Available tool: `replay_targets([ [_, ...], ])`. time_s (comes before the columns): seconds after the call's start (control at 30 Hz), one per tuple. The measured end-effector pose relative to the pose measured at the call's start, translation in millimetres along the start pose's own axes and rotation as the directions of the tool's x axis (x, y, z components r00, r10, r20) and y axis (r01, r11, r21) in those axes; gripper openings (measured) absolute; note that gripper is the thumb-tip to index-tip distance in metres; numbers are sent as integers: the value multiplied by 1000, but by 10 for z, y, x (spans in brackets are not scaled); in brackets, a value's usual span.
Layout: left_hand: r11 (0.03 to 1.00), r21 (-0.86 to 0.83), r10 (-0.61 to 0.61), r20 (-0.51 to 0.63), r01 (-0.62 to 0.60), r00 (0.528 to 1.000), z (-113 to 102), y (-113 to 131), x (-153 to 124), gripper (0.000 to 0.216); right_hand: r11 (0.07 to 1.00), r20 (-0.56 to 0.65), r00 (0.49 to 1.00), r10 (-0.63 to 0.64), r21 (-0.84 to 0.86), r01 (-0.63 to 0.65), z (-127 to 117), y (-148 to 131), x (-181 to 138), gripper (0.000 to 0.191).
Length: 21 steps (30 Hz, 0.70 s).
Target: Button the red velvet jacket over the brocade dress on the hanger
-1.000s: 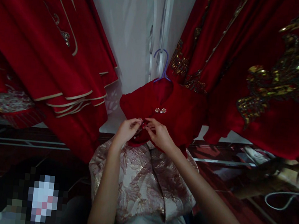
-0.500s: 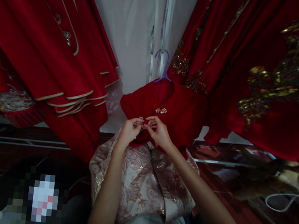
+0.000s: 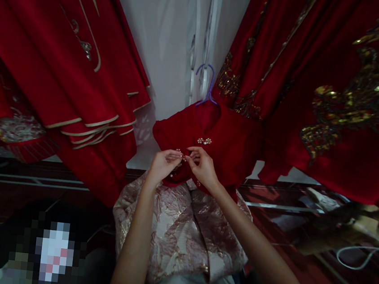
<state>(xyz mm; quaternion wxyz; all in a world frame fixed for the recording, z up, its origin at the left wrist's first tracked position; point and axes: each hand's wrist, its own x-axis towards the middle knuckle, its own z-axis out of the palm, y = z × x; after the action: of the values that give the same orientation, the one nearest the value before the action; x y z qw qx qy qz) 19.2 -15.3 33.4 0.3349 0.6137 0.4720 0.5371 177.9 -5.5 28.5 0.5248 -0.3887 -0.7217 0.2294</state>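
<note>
A red jacket with a V-shaped neck lies across my lap, a purple hanger sticking out of its collar. One beaded clasp sits on its front below the neck. Lower down, my left hand pinches a second beaded clasp at the jacket's opening. My right hand faces it, thumb and forefinger closed on the other side of that clasp. The fingertips of both hands nearly meet, and they partly hide the small beads. More beads show below the hands.
Shiny pink and gold brocade fabric lies under the jacket on my lap. Red garments with pale piping hang at left, and red garments with gold sequins hang at right. A white cable loops at lower right. A white wall stands behind.
My left hand has shifted slightly, its fingers straighter and flatter along the clasp. My right fingertips have moved a little. The jacket stays in place.
</note>
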Motion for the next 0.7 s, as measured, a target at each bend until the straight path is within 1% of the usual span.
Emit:
replay_targets([
  [0.1,1000,10,-20,-27,20,999,20,-8,7,27,998,-5,1000,-31,-46,30,30,-26,9,24],
  [0.17,1000,17,-25,-53,26,998,30,-18,14,26,997,-13,999,-42,-60,41,40,-30,8,24],
  [0.33,999,34,-23,-75,26,997,25,-39,14,23,993,-20,997,-80,-92,78,32,-44,-5,23],
  [0.5,1000,26,-10,-33,11,999,10,-37,13,21,990,-14,996,-91,-108,89,50,-69,24,20],
  [0.57,1000,23,-14,-6,15,1000,-4,-29,16,19,992,24,997,-79,-94,80,41,-62,18,21],
  [0.6,1000,20,-22,13,22,1000,-20,-27,14,19,995,62,996,-65,-69,70,19,-55,-3,22],
  [0.7,997,57,-57,90,52,994,-131,-48,-24,24,999,218,976,-18,35,11,-150,-28,-153,27],
])
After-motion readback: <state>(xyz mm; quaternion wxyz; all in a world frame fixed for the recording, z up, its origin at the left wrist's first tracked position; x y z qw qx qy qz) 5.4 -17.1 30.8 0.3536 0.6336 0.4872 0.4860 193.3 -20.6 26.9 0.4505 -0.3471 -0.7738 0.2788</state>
